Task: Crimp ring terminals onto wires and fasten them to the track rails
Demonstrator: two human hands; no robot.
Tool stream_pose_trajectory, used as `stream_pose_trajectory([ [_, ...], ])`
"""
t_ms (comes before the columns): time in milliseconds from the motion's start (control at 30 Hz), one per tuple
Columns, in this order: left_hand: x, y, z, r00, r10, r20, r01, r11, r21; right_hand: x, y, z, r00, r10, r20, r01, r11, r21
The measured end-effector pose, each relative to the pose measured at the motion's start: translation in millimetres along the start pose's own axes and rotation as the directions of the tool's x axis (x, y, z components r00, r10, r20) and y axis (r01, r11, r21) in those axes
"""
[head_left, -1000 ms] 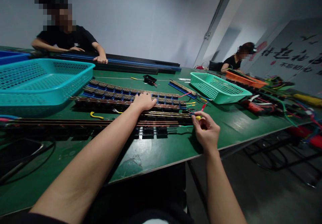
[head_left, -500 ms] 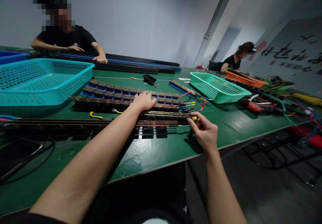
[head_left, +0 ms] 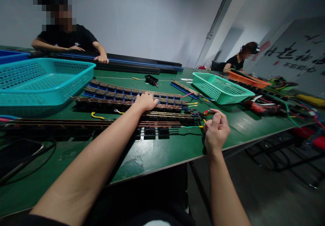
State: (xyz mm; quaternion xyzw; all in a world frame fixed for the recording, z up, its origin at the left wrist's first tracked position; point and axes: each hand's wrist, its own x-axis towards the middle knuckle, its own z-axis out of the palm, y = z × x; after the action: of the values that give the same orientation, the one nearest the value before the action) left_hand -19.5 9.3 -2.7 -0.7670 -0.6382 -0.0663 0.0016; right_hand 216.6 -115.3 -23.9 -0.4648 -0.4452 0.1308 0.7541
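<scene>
My left hand [head_left: 146, 102] lies across the middle of several long strips with copper-coloured rods [head_left: 114, 94] on blue and black bases. Its thumb is spread to the right, and the fingertips are partly hidden against the strips. My right hand [head_left: 217, 129] is closed just beyond the strips' right ends, thumb uppermost. Yellow and red bits show beside its fingers, but what it grips is mostly covered. A green wire [head_left: 191, 127] with a yellow end runs from the nearest strip up to this hand. Left of my left forearm lies a bent yellow piece [head_left: 97, 116].
A turquoise basket [head_left: 48, 97] stands at left, a mint-green basket [head_left: 223, 92] at back right. Behind the latter are an orange tray [head_left: 248, 80] and tangled wires. A small black tray [head_left: 151, 80] sits mid-table. Two people sit across the table, one beside long dark rails [head_left: 142, 65].
My right hand has moved a little right, away from the strip ends, and turned so its fingers curl closed. The green wire now shows along more of its length. My left hand has stayed in place.
</scene>
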Motion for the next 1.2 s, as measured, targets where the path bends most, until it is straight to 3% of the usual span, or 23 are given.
stream_pose_trajectory([
  [167,0,0,0.3,1.0,-0.001,-0.001,0.001,1.0,-0.007,3,2,-2,0.998,0.035,-0.046,-0.031,0.995,0.092],
  [300,0,-1,0.6,1.0,0.002,-0.006,-0.002,1.0,0.001,2,3,-7,0.998,0.026,0.064,-0.032,0.995,0.091],
  [467,0,-1,0.6,1.0,0.004,-0.007,-0.004,1.0,-0.005,-4,1,-10,0.96,-0.088,0.265,0.135,0.977,-0.167],
  [600,0,-1,1.3,1.0,0.001,-0.009,-0.001,1.0,-0.002,-2,2,-9,0.898,-0.152,0.412,0.304,0.892,-0.334],
  [667,0,-1,1.4,1.0,-0.002,-0.012,0.002,1.0,-0.001,1,2,-11,0.883,-0.192,0.427,0.367,0.851,-0.376],
  [800,-1,0,-0.2,1.0,-0.003,-0.008,0.003,1.0,-0.006,-2,-3,-16,0.908,-0.266,0.323,0.39,0.818,-0.423],
  [900,-2,1,-1.6,1.0,-0.01,-0.003,0.01,1.0,-0.004,-12,-14,-18,0.932,-0.278,0.231,0.348,0.863,-0.366],
  [1033,-2,1,-1.0,1.0,-0.007,-0.005,0.007,1.0,-0.007,-28,-36,-17,0.963,-0.258,0.079,0.262,0.964,-0.048],
  [1200,0,-1,0.2,1.0,-0.003,0.007,0.003,1.0,-0.009,-43,-62,-19,0.981,-0.192,-0.033,0.195,0.962,0.191],
])
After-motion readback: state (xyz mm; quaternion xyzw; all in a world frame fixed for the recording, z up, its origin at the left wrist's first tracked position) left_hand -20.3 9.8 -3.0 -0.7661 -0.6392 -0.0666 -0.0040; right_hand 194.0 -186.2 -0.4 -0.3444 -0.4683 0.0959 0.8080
